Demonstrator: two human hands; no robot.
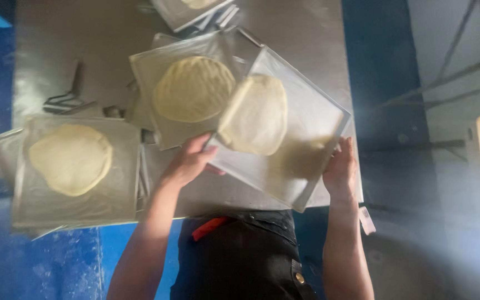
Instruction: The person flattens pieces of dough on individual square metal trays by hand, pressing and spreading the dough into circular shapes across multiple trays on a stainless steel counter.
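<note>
A square metal tray is tilted up over the steel table, held at its near corners by both hands. My left hand grips the tray's left near edge, and my right hand holds its right near corner. A pale flat round of dough lies on the tray and slides toward its left edge, overhanging it. Just left of it, a second tray carries another dough round.
A third tray with a dough round sits at the table's left front. More trays are stacked at the back. A dark metal tool lies on the steel table. Blue floor lies on both sides.
</note>
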